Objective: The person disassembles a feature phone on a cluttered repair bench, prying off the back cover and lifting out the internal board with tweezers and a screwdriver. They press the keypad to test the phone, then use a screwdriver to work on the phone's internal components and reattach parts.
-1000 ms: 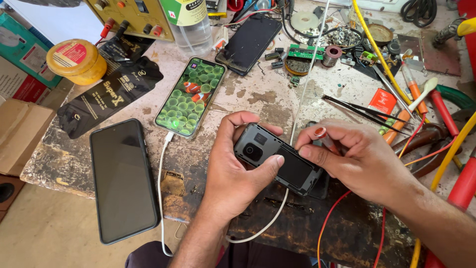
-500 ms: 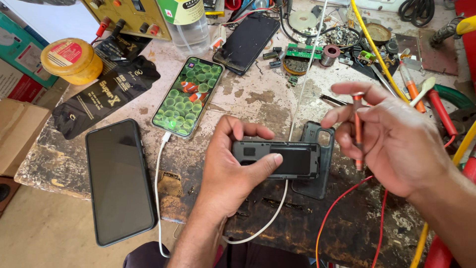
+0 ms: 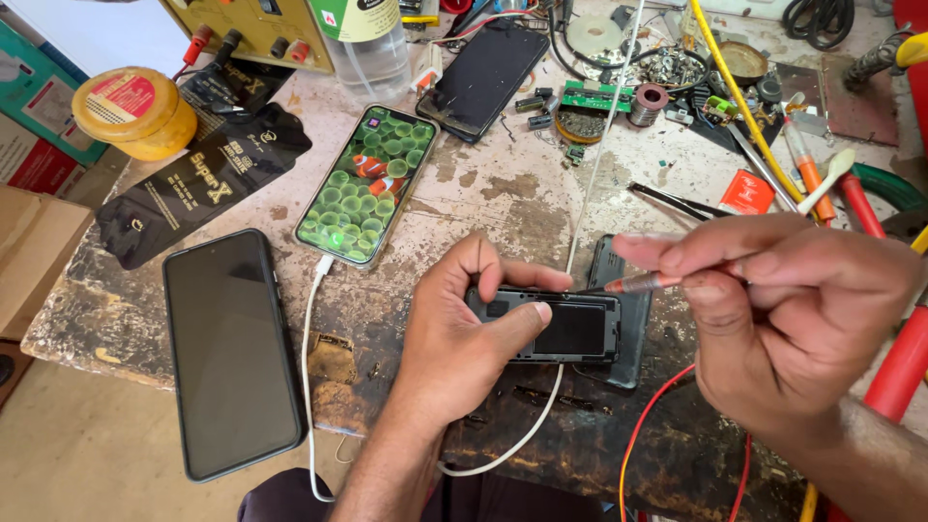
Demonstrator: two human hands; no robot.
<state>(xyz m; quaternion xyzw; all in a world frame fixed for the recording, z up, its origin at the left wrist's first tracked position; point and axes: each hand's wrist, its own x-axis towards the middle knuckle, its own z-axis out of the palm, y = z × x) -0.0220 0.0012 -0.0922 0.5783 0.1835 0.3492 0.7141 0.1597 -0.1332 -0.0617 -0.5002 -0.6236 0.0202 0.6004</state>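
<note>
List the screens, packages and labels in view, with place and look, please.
Lit phone: bench centre-left, green bubbles, orange fish.
Dark phone: left edge, black, blank.
Second dark phone: top centre, black.
Black pouch: left of lit phone, pale print.
Yellow tub: top left, red-and-white lid label.
Bottle: top, clear, green-white label.

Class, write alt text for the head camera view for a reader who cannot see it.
A person's left hand grips a small black phone over a cluttered workbench, while the right hand points a red-tipped probe at it. A lit smartphone on a white cable and a dark smartphone lie nearby.
</note>
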